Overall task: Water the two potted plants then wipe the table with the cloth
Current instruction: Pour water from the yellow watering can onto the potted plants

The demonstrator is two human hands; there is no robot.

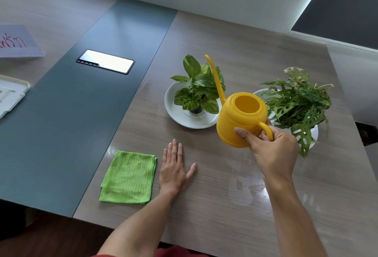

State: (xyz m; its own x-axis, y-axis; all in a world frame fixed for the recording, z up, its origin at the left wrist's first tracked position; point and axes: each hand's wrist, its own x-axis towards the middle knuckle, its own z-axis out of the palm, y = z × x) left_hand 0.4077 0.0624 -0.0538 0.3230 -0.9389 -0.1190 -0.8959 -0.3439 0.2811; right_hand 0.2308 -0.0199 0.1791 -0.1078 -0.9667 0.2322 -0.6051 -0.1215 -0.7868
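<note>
My right hand grips the handle of a yellow watering can, held above the table between the two plants. Its long thin spout reaches up and back over the left potted plant, a broad-leaved plant in a small dark pot on a white saucer. The right potted plant has holed leaves and sits on another white saucer, just behind my right hand. My left hand rests flat on the wooden table. A folded green cloth lies just left of it.
A dark blue-grey strip runs along the table's left side with a glossy black cable hatch set in it. A white tray and a lettered sign lie far left. Wet smears shine near my right forearm.
</note>
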